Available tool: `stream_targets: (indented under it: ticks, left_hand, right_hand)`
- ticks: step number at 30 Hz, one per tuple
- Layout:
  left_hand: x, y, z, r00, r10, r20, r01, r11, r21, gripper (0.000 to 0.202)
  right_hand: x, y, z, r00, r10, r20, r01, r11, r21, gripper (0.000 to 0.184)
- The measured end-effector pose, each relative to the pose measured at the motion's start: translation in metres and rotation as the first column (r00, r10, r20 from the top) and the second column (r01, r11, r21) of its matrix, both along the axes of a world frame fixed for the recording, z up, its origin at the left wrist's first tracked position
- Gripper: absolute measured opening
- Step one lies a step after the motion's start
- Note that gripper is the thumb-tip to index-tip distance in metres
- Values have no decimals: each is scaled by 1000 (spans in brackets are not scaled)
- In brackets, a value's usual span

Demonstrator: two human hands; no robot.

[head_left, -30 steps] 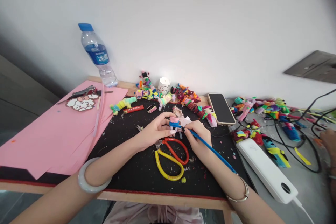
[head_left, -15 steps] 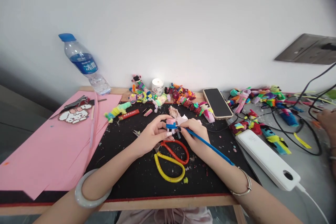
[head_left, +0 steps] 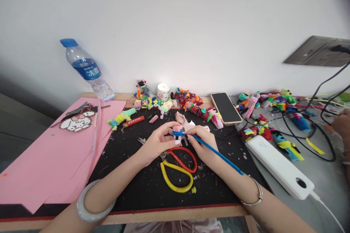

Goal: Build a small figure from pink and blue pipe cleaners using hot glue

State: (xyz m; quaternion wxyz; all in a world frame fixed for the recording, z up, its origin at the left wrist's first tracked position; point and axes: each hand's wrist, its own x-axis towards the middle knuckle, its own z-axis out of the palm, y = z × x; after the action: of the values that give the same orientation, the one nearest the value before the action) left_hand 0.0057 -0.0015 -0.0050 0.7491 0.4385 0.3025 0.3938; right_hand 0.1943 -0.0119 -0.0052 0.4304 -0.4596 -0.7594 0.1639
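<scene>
My left hand (head_left: 155, 143) is closed around a small pink and white pipe-cleaner figure (head_left: 178, 129), which it holds over the mat. A blue pipe cleaner (head_left: 218, 154) wraps the figure's middle, and its long free end trails right across my right forearm. The fingers of my right hand (head_left: 203, 140) pinch this blue strand close beside the figure. Just below my hands lie scissors (head_left: 179, 190) with one red and one yellow handle, their blades partly hidden by my left hand. Behind my fingers is a pale pink and brownish bundle (head_left: 182, 118), partly covered.
Pink paper (head_left: 35, 167) covers the left side, with a bottle (head_left: 87, 69) behind it. Finished pipe-cleaner figures (head_left: 191, 103), a white paper roll (head_left: 163, 93) and a phone (head_left: 226, 108) line the back. On the right are a white power bank (head_left: 279, 167), black cables and another person's hand (head_left: 341, 123).
Both hands stay in nearly the same place with the figure and blue strand. The figure is turned slightly, and the whole view has shifted a little.
</scene>
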Motion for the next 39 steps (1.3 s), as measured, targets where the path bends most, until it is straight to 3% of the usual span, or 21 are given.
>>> stream_targets:
  ticks: [7,15,39]
  left_hand:
    - [4,-2,6,996,33,-81,-31,999,22,34]
    - [2,-3,2,992,1,-127,9,997,77,35]
    - [3,-3,3,998,37,-56,-38,999,-5,33]
  right_hand:
    - [-1,-1,0,1000,21,-2,-21,1000,-18,7]
    - [-1,0,1,999,24,-32,-26,998,-55,7]
    - [-2,-2,1,1000,-7,-20,5,998,-70,7]
